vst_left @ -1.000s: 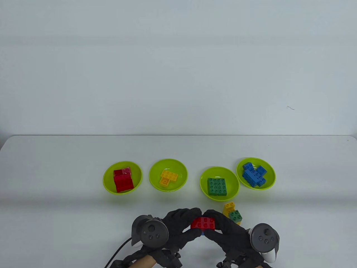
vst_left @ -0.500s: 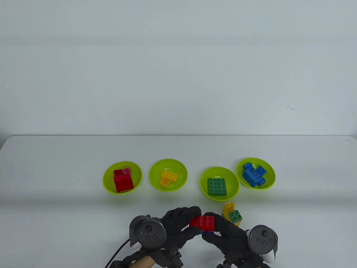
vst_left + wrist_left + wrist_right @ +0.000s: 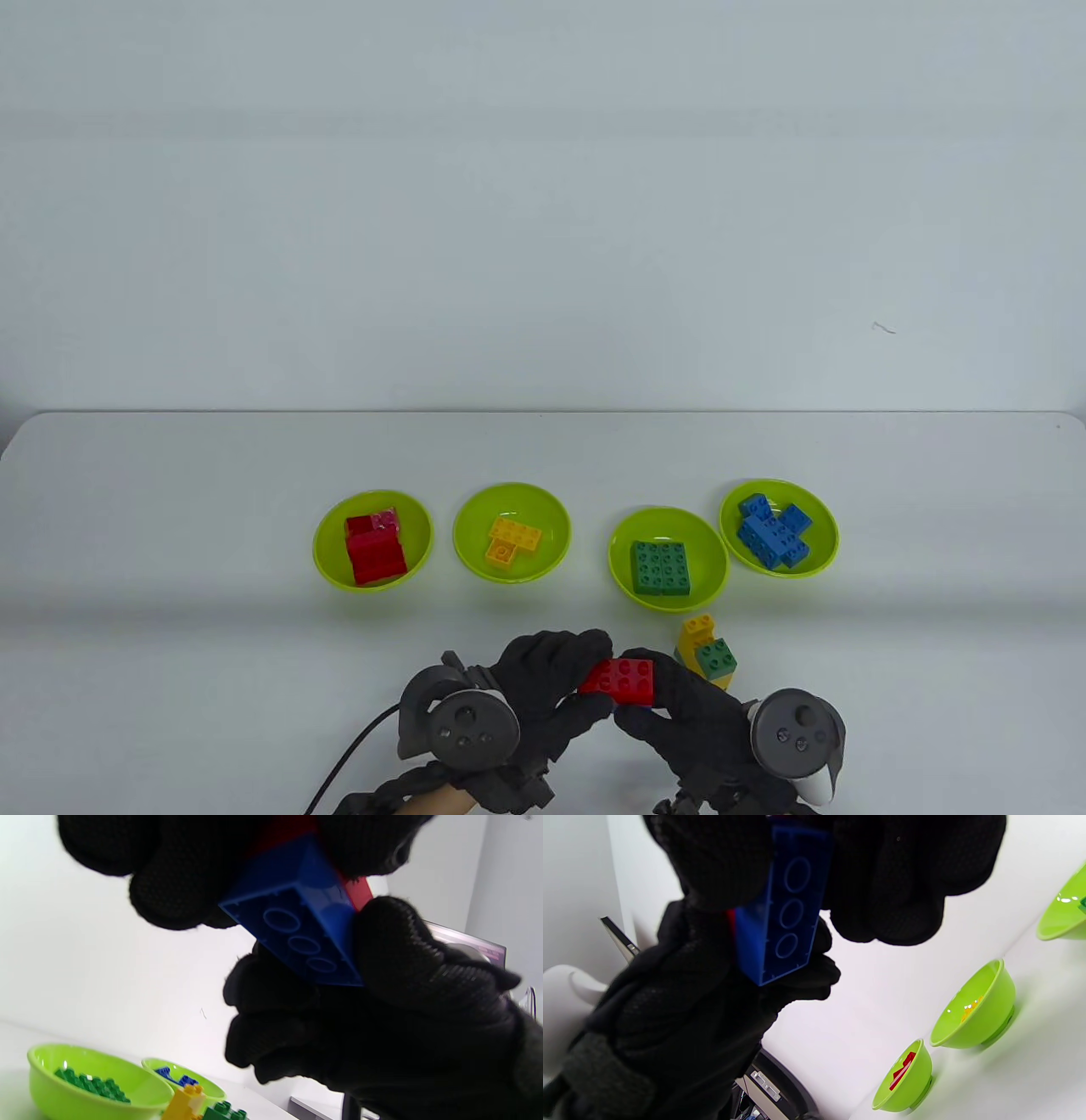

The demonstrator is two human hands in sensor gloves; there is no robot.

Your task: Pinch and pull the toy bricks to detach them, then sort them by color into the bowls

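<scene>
Red brick [image 3: 620, 680] on blue brick [image 3: 303, 929]; lime bowls [image 3: 372, 580].

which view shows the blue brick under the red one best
The left wrist view: the blue brick fills the middle, hollow underside facing the camera. The right wrist view shows it too, partly covered by fingers. The table view shows only a sliver below the red brick.

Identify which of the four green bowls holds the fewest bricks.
The second bowl from the left: it holds only two yellow bricks, while the red, green and blue bowls each hold bigger piles or slabs.

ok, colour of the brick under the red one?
Blue brick, clearest in the left wrist view.
</scene>
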